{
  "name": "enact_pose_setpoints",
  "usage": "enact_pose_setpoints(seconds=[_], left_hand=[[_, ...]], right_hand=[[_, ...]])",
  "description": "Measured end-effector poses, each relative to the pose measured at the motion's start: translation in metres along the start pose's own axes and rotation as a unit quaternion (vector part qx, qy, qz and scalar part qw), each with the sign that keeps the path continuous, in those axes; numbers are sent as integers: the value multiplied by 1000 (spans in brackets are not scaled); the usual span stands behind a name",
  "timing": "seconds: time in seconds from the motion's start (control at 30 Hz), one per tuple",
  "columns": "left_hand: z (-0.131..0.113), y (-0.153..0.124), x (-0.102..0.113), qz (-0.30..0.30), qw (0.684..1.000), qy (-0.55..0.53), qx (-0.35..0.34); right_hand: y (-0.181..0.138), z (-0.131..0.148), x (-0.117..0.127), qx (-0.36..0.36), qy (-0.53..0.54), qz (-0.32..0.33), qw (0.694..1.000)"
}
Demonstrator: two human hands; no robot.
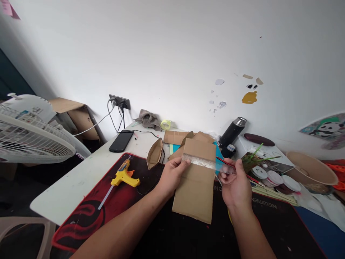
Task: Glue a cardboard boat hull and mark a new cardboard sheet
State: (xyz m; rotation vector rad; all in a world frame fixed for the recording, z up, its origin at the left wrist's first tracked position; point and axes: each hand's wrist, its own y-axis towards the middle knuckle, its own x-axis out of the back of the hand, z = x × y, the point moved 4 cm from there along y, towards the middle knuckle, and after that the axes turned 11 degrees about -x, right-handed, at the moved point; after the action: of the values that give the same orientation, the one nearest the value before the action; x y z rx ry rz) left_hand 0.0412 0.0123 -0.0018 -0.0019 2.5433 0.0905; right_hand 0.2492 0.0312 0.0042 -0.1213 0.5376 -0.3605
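Observation:
A brown cardboard strip [194, 194] is raised over the desk mat, with a clear plastic ruler [203, 163] lying across it. My left hand [174, 174] pinches the ruler's left end against the cardboard's left edge, thumb on top. Gripping the ruler's right end, my right hand [235, 180] also holds a slim red pencil [254, 180], whose front points left toward the cardboard. Beyond the strip lie more cardboard scraps [175, 137]. A small boat-shaped cardboard piece [155, 154] stands to the left of my left hand.
On the black-and-red desk mat [88, 205] rests a yellow glue gun [125, 176] with its cord. A phone [121, 141] lies farther left. At the right are a black thermos [233, 131], lidded jars [275, 178] and a beige basin [312, 167]. A white fan [35, 129] stands left.

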Motion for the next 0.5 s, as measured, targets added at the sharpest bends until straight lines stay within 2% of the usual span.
enact_pose_setpoints(seconds=[0.5], left_hand=[[-2,0,0,7,1000,7,-6]], right_hand=[[2,-4,2,-5,-14,-1,1000]])
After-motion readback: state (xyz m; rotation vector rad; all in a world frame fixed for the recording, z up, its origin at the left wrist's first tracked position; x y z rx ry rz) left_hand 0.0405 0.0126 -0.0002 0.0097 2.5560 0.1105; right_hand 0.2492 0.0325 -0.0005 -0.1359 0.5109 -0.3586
